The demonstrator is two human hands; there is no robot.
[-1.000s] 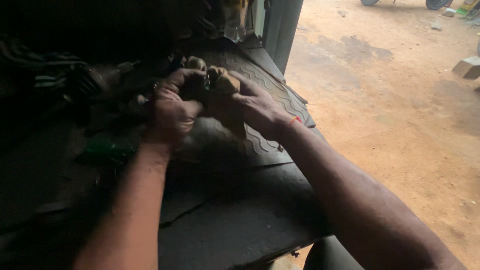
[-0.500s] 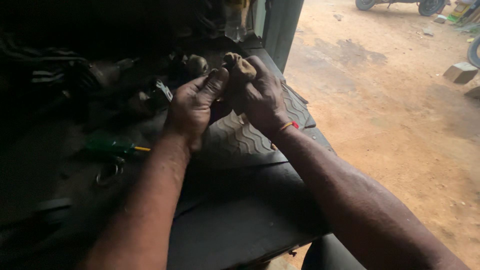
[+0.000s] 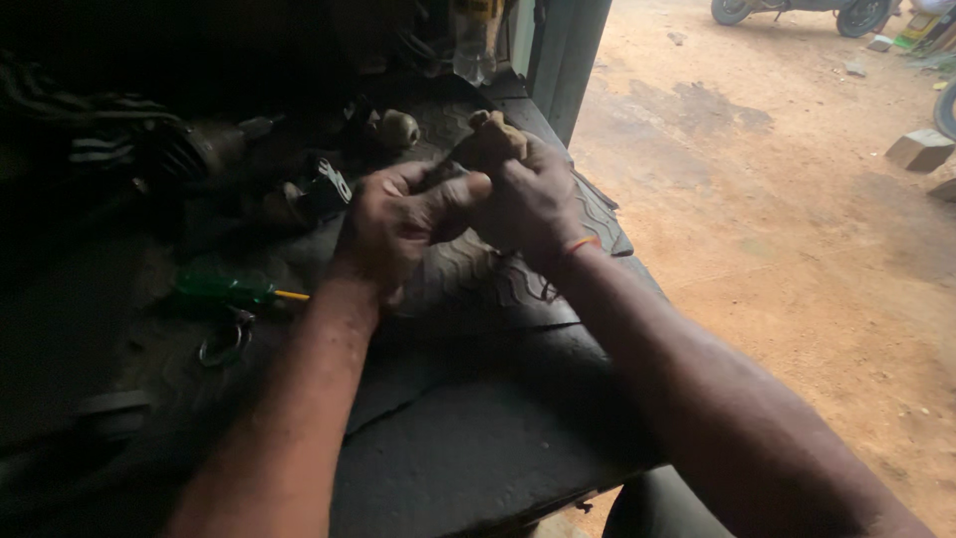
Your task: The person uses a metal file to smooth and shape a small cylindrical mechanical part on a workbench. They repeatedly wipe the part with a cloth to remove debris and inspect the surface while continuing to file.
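Above the dark, ribbed rubber mat (image 3: pixel 498 289) that covers the workbench, the person's left hand (image 3: pixel 398 224) and right hand (image 3: pixel 533 204) meet around a small, grimy tan metal part (image 3: pixel 493 139), the fingers of both curled tight about it so that only its knobbly top shows. To the left of the mat's ribbed patch lies a green-handled screwdriver (image 3: pixel 224 289), with a dull metal ring (image 3: pixel 224 339) just below it. A small rounded brass-coloured piece (image 3: pixel 398 128) sits on the mat beyond the left hand.

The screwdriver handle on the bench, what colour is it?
Green, translucent-looking screwdriver handle, in the head view.
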